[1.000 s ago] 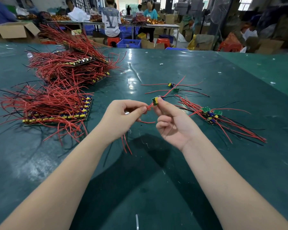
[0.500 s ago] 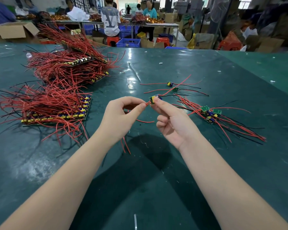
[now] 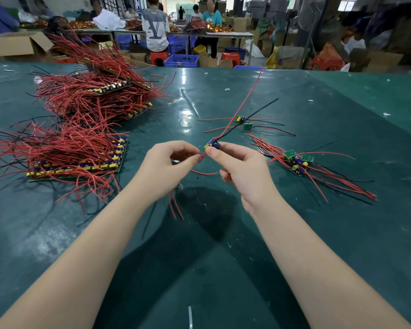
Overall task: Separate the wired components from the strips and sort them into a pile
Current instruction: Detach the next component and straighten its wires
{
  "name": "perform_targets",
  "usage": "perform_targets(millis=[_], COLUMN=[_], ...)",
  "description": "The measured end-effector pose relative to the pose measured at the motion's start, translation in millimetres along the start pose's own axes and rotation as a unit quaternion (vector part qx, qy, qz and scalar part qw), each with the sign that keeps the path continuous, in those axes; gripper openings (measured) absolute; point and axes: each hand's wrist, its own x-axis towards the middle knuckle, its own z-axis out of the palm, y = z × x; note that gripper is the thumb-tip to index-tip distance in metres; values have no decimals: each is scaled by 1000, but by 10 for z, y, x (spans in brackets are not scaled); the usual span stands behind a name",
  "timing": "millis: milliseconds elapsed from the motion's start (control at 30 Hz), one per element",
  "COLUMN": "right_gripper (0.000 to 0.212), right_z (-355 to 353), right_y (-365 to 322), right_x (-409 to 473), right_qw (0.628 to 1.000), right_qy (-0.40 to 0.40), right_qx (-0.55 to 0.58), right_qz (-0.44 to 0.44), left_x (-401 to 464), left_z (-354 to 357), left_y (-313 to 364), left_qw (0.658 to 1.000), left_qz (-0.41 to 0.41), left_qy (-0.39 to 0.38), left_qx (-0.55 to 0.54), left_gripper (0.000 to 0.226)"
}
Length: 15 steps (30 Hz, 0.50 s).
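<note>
Wired component, small board with blue and yellow parts, held up over the middle of the table, between both hands. Right hand pinching the board itself with thumb and forefinger, other fingers curled under. Left hand closed in a pinch on short red wires just beside the board, more red wire ends hanging below the palm. One long red lead and one black lead rising from the board toward the far edge.

Step in hand, by judgement: one piece freed or nearly freed from its neighbours, wires being pulled clear. Next move probably calls for a clean pull apart, then a carry to the right.

Small pile of finished pieces lying toward the right edge, wires fanned out to the right. Two loose pieces lying farther back, apart from that pile. Unsorted strips with dense red wires stacked at the left edge, a second heap behind them toward the far left corner.
</note>
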Motion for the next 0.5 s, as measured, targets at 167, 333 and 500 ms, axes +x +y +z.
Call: perform_targets(millis=[167,333,500], right_gripper=[12,6,1], right_z=[-6,5,-11], right_y=[1,43,49], right_x=[8,19,34], right_qw=[999,983,975], right_qy=[-10,-23,-25], right_qx=[38,140,176], right_qz=[35,113,131], left_x=[2,3,13], left_z=[34,72,77], left_y=[-6,6,-11], left_qw=[991,975,973], left_qz=[-34,-62,-72], left_qy=[25,30,20], left_qx=[-125,-209,-220], left_gripper=[7,7,7])
